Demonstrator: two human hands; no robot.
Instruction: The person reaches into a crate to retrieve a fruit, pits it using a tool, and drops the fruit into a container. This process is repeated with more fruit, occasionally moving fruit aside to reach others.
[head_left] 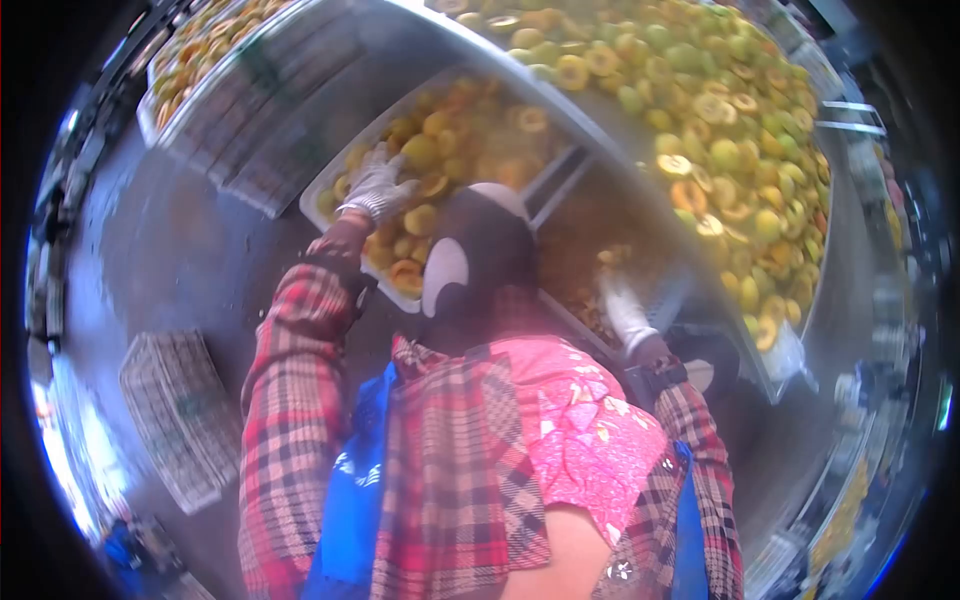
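Note:
My left hand (375,187), in a white knit glove, rests with its fingers spread on yellow-orange stone fruit (420,150) that looks like peaches or apricots, some halved. The fruit fills a pale plastic crate (315,190). My right hand (625,315), also in a white glove, hangs low over a second container of small brownish pieces (590,245), which I cannot make out clearly. Motion smears its fingers, and a small yellowish piece (612,256) shows just beyond them. Between the hands a dark knee with a pale patch (447,275) covers part of the crate.
A large metal-edged bin (640,170) at the right holds many halved fruits (735,150). Stacked crates (270,95) with more fruit stand at upper left. Another grey crate stack (182,415) is on the wet floor (110,270) at lower left.

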